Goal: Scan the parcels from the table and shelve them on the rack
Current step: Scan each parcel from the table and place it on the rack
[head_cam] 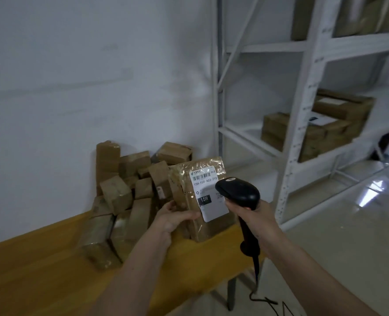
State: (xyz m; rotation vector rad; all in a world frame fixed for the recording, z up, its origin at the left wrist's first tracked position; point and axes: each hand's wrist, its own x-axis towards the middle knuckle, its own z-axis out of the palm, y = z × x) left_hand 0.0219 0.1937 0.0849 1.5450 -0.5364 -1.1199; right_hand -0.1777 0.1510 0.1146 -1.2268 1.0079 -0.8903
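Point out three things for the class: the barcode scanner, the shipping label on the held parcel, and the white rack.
barcode scanner [239, 190], head view, on its black head.
shipping label [208, 197], head view, on its white middle.
white rack [303, 106], head view, on its front upright post.

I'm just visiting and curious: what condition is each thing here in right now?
Labelled parcel: tilted up, label facing the scanner.
Left hand: grips the parcel's left edge.
Barcode scanner: aimed at the label.
Right hand: grips the scanner handle.
Parcel pile: heaped on the yellow table.
Rack: partly stocked with boxes.
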